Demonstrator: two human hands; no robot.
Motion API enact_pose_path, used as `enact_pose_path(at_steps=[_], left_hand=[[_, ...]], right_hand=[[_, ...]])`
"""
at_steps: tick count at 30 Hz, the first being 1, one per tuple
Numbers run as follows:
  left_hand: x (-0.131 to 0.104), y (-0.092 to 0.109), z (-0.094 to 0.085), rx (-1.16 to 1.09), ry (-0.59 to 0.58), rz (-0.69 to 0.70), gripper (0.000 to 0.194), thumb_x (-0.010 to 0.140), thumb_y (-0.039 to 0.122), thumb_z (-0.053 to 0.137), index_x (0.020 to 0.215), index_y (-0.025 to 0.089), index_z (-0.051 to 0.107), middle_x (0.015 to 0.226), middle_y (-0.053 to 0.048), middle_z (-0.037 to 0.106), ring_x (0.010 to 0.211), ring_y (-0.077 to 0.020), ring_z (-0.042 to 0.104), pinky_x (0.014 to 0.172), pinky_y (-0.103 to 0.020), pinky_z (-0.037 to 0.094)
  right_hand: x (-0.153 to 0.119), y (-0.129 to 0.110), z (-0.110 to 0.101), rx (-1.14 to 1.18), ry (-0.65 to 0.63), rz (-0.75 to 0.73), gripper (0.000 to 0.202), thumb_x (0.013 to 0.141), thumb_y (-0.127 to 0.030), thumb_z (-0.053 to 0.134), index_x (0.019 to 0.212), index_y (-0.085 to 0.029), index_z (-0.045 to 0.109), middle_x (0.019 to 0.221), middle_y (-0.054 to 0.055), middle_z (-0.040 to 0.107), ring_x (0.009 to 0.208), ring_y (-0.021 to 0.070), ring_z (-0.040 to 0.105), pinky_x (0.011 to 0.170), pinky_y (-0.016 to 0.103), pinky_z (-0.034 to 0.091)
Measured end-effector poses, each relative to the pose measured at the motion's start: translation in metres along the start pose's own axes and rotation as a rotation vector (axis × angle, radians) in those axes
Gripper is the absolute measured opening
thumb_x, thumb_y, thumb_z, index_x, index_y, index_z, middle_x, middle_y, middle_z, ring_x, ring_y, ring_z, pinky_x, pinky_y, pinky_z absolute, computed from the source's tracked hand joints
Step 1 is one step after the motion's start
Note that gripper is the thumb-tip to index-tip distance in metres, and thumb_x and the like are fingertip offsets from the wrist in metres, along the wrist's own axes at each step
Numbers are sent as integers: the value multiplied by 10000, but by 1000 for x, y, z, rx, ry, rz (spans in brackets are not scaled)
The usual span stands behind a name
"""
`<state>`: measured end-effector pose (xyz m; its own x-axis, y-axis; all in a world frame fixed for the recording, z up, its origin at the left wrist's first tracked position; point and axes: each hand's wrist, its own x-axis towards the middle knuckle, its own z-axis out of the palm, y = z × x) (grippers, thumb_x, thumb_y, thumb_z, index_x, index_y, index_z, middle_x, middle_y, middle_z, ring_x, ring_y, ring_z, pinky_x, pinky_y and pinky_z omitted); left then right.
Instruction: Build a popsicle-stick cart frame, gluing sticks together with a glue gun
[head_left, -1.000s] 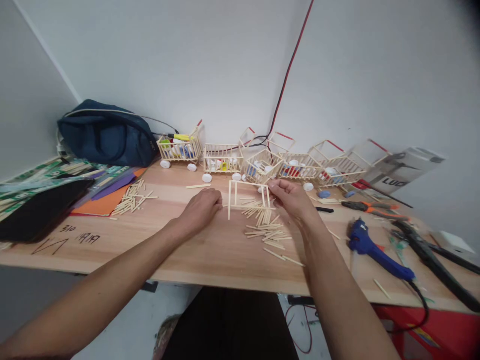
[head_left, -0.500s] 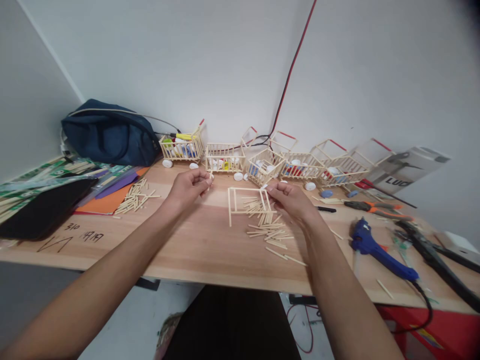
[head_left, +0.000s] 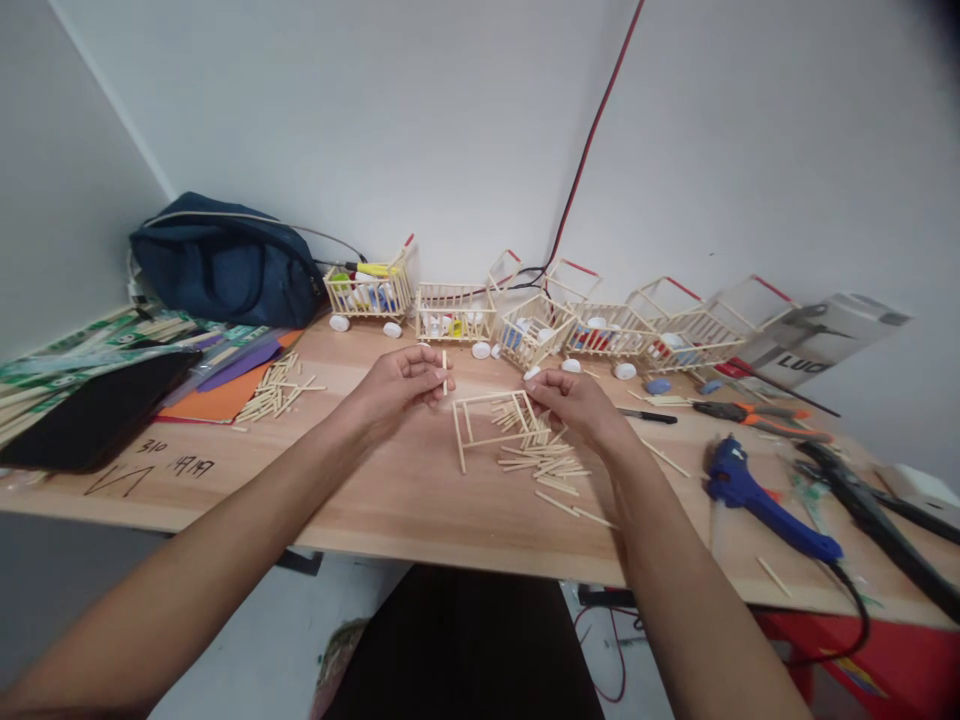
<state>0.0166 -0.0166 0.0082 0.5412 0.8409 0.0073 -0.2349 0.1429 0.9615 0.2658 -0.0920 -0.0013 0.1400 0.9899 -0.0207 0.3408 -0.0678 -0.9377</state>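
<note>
A short pale stick (head_left: 445,372) stands upright between the thumb and fingers of my left hand (head_left: 409,382). My right hand (head_left: 570,400) pinches a corner of a small wooden stick frame (head_left: 466,440), which hangs tilted to the left of the hand. The frame and my left hand are apart. Beneath and behind the frame lies a loose pile of cut sticks (head_left: 551,460) on the wooden table (head_left: 360,500). A second pile of sticks (head_left: 274,392) lies left of my left hand, by the orange sheet.
Several small stick carts (head_left: 454,312) with wheels line the wall. A blue bag (head_left: 225,265) and a black tablet (head_left: 97,410) are at the left. At the right lie a blue glue gun (head_left: 765,505), orange-handled pliers (head_left: 765,415) and black cutters (head_left: 870,510).
My left hand has moved slightly right, and its stick now stands more clearly upright. The frame in my right hand has tilted, its lower left leg reaching lower.
</note>
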Motion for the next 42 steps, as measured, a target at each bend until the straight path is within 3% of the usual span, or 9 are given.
enact_pose_path(at_steps=[7,11,17,20,23,28,33,37,42], left_hand=[[0,-2,3,-33,-31,-13,372,617,279,852,847,128,600,670,-14,664,547,-85,574,545,-200,477],[-1,0,5,-19,-33,-20,352,618,279,850,800,130,589,649,-12,655,533,-82,565,518,-186,469],[-1,4,4,2,34,-12,310,597,240,852,766,126,619,686,-35,686,576,-90,601,554,-183,489],[0,4,4,38,43,-11,305,585,245,858,745,120,629,720,-46,698,581,-93,606,549,-188,488],[-1,3,8,69,54,0,326,572,266,868,735,124,623,727,-54,704,573,-107,613,543,-209,498],[-1,3,16,142,33,30,354,576,328,871,731,132,621,663,-42,689,536,-111,607,533,-217,499],[-3,10,24,243,-1,50,367,604,380,851,759,135,625,667,-50,695,556,-113,616,554,-219,510],[0,9,37,237,-23,73,402,594,382,852,806,142,609,697,-34,697,570,-107,611,573,-226,512],[7,-2,59,312,-158,165,301,646,344,798,768,141,613,670,-21,661,565,-108,589,560,-223,479]], right_hand=[[4,8,-1,-354,48,-42,368,828,-490,544,679,-179,672,560,-15,566,492,112,457,485,247,319],[0,0,-7,-538,206,-180,245,846,-362,562,791,-198,734,729,17,698,689,162,606,638,272,426],[-56,-10,-58,-775,438,-287,248,875,-340,562,1018,-191,699,1026,103,724,910,233,657,840,366,483],[-106,9,-105,-977,523,-63,237,870,-313,565,1043,-190,672,1047,119,711,964,268,653,862,395,484],[-145,37,-142,-1204,449,319,289,867,-248,552,1128,-153,629,1158,180,673,1066,296,634,902,404,474],[-161,58,-146,-1257,419,483,377,852,-227,549,1209,-113,583,1103,225,684,1038,372,649,838,471,474],[-156,56,-140,-1209,472,441,404,897,-323,468,1233,-118,559,1127,212,674,1053,356,637,829,439,467],[-169,55,-151,-1040,713,266,391,883,-411,470,1117,-139,625,949,179,690,888,344,654,735,418,474],[-182,29,-130,-238,878,120,435,779,-618,607,1017,-261,674,827,66,668,698,238,611,599,357,503]])
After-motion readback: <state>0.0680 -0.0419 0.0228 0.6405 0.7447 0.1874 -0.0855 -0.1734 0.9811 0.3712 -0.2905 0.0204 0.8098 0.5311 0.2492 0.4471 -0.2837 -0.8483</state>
